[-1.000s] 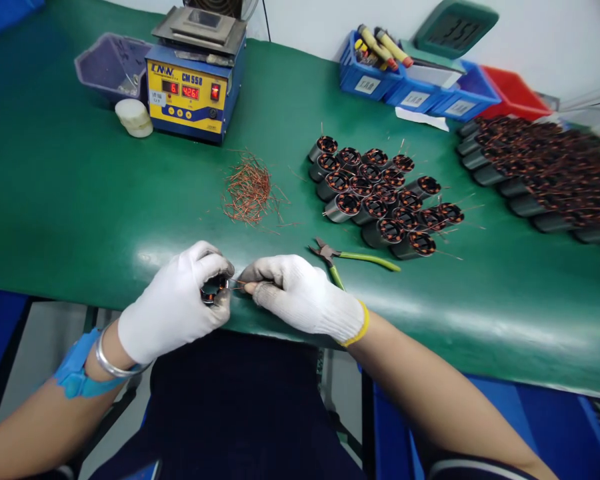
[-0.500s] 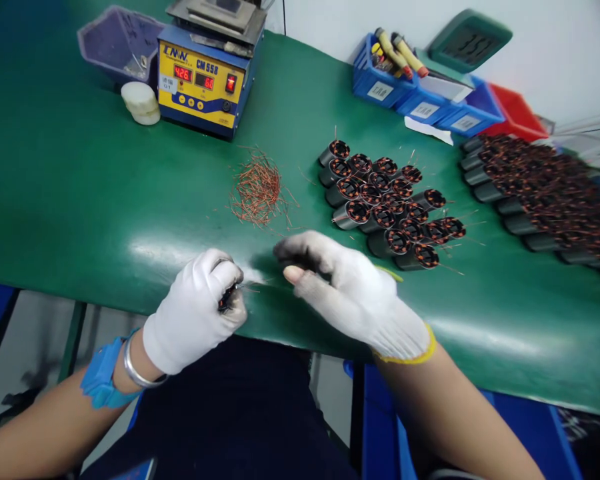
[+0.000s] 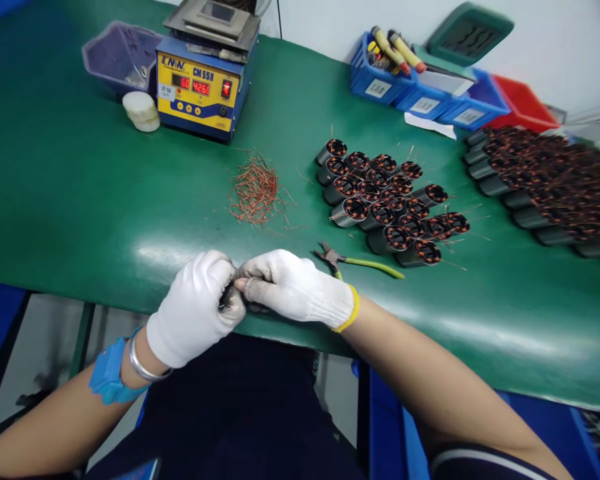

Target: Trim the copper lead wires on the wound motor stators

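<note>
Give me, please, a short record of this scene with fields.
left hand: white-gloved left hand closed around a small dark wound coil part
right hand: white-gloved right hand pinching at the same part
nearby tool: green-handled cutting pliers lying on the green mat
behind: heap of cut copper wire pieces; cluster of grey cylindrical coils; yellow-blue CM558 unit

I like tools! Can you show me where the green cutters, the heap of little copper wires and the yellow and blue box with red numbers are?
green cutters point(image 3: 367, 265): head view, on the green handle.
heap of copper wires point(image 3: 257, 190): head view, middle of the heap.
yellow and blue box point(image 3: 197, 93): head view, on its yellow front.
</note>
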Action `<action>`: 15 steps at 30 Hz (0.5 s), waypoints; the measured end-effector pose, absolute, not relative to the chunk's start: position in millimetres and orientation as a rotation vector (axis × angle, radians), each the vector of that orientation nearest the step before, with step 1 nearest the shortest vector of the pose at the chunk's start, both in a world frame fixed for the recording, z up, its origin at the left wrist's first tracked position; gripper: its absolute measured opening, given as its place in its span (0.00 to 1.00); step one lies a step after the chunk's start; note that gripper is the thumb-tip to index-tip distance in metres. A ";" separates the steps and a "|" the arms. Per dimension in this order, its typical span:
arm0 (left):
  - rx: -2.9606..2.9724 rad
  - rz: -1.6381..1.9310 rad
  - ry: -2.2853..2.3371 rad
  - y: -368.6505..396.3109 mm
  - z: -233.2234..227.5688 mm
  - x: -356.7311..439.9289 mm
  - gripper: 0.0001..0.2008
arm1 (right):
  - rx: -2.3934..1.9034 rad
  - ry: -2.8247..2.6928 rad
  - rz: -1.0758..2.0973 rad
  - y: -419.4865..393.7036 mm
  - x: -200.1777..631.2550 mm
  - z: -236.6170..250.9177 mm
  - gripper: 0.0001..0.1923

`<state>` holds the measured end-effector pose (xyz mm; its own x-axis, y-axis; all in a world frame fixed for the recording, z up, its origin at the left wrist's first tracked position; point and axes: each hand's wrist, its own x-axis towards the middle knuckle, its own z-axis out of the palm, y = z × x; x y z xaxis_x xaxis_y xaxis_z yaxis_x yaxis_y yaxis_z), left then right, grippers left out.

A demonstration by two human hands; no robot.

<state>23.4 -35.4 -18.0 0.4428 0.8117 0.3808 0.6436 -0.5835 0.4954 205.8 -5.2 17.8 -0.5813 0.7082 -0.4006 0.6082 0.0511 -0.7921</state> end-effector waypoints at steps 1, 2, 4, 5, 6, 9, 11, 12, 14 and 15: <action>2.384 0.856 1.246 -35.7 -17.6 21.6 0.03 | -1.387 -2.207 1.536 -7.0 205.6 17.1 0.16; 2.330 0.844 1.236 -35.9 -17.2 18.8 0.06 | -1.387 -2.211 1.485 -8.9 205.2 16.1 0.14; 2.171 0.831 1.195 -35.7 -16.2 10.8 0.20 | -1.348 -2.208 1.429 -12.3 204.1 13.1 0.13; 2.069 0.828 1.133 -34.9 -15.5 5.9 0.28 | -1.306 -2.191 1.439 -13.6 203.7 11.4 0.13; 1.948 0.825 1.048 -33.8 -14.5 1.0 0.34 | -1.261 -2.167 1.460 -14.6 203.6 9.7 0.13; 1.548 0.887 0.835 -29.5 -9.2 -11.7 0.36 | -1.177 -2.114 1.496 -16.1 205.1 7.3 0.12; 1.382 0.924 0.878 -27.9 -4.3 -16.7 0.36 | -1.132 -2.081 1.491 -16.6 206.9 9.5 0.11; 1.371 0.902 0.950 -27.7 -1.9 -18.2 0.35 | -1.089 -2.066 1.496 -17.1 207.8 11.6 0.11; 1.529 0.795 1.125 -28.8 2.1 -20.3 0.28 | -0.994 -2.034 1.506 -18.5 209.3 16.5 0.13; 1.665 0.739 1.202 -29.6 3.8 -21.1 0.24 | -0.958 -2.027 1.503 -19.4 209.9 18.5 0.13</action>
<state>-21.1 -29.6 3.8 0.3419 0.9387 -0.0442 0.3845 -0.0968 0.9180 209.9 -19.4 18.5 -0.6638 0.7459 -0.0550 0.2692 0.1696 -0.9480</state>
